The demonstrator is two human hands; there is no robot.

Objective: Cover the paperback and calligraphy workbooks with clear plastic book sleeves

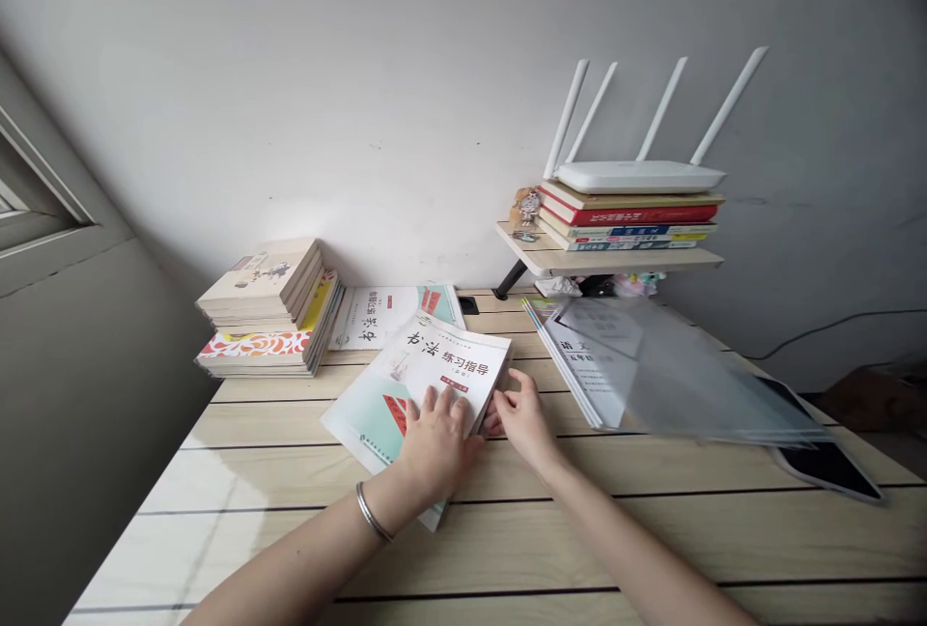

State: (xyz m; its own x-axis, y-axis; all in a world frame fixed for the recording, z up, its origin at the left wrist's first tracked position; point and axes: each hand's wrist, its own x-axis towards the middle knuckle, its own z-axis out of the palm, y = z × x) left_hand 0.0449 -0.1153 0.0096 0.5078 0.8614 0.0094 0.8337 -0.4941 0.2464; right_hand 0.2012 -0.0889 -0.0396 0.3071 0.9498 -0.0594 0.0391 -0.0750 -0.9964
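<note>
A white and teal calligraphy workbook [463, 341] lies at a slant in the middle of the table, its cover facing up. My left hand [435, 442] rests on the cover with the fingers stretched out over it. At the book's right edge is my right hand [518, 413], its thumb and fingers closed together against the edge; the fingertips are partly hidden. Behind this book, another workbook [377, 307] with a like cover lies flat, partly covered by it.
Stacked books [267, 293] stand at the left. To the right lie booklets [594, 365] under a clear plastic sleeve [695, 384], over a dark tablet [829, 471]. A white router [641, 176] sits on books on a small raised shelf [615, 263] near the wall.
</note>
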